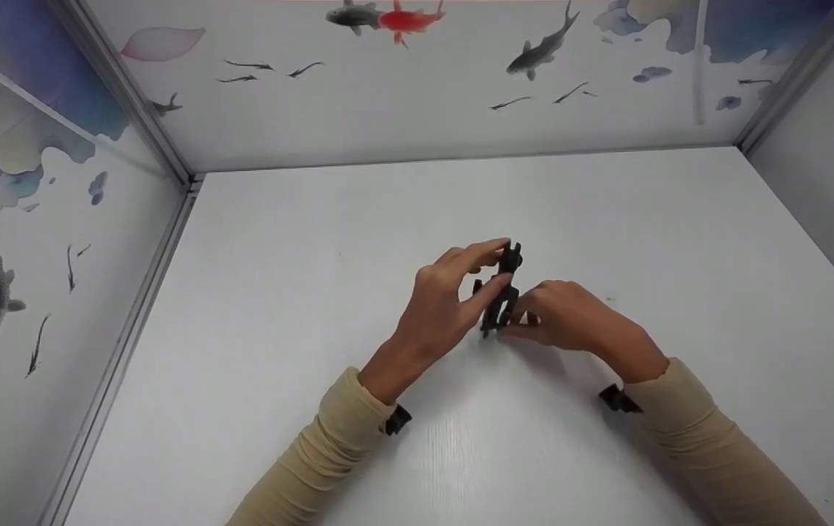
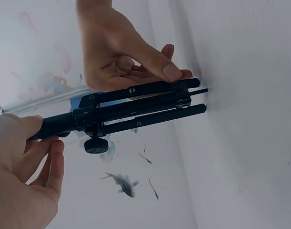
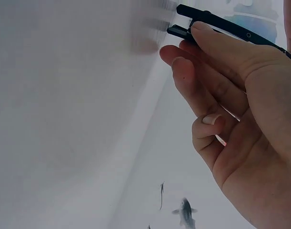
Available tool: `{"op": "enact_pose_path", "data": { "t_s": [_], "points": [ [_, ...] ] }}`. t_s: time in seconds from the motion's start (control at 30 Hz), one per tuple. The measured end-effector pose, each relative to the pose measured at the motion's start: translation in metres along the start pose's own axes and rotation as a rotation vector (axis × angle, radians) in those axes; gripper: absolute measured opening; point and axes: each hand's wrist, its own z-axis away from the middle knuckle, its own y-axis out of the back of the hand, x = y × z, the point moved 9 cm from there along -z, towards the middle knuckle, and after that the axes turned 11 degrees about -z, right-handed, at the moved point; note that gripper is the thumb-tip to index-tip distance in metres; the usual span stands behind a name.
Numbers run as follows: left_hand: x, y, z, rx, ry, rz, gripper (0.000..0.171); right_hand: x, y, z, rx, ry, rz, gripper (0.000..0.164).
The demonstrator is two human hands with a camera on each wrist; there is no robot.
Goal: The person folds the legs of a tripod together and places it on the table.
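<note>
A black mini tripod [image 2: 135, 106] stands upright over the white table, its legs folded in close to the centre column. My left hand [image 1: 440, 307] holds the upper column between thumb and fingers. Down at the legs' lower ends, my right hand [image 1: 570, 315] pinches one leg, its thumb laid along the outside as the right wrist view shows. A round black knob [image 2: 96, 145] sticks out from the side of the tripod's collar. In the left wrist view the leg tips are right at the tabletop. The tripod's top is hidden by my left hand there.
The white tabletop [image 1: 278, 292] spreads around both hands. White panels with painted fish, such as the back wall [image 1: 446, 109], enclose the far side and both sides. Metal rails [image 1: 128, 343] run along the left edge. A small black device [image 1: 618, 399] sits at each wrist.
</note>
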Motion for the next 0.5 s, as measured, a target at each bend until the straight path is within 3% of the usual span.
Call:
{"op": "enact_pose_path", "data": {
  "t_s": [0.23, 0.5],
  "points": [
    [0.001, 0.008, -0.003, 0.030, -0.019, 0.012, 0.029, 0.000, -0.001, -0.001, -0.009, 0.026, 0.004, 0.005],
    [-0.011, 0.026, -0.010, 0.004, 0.005, 0.115, 0.024, 0.004, 0.006, 0.002, 0.011, 0.029, -0.011, 0.008]
  ]
}}
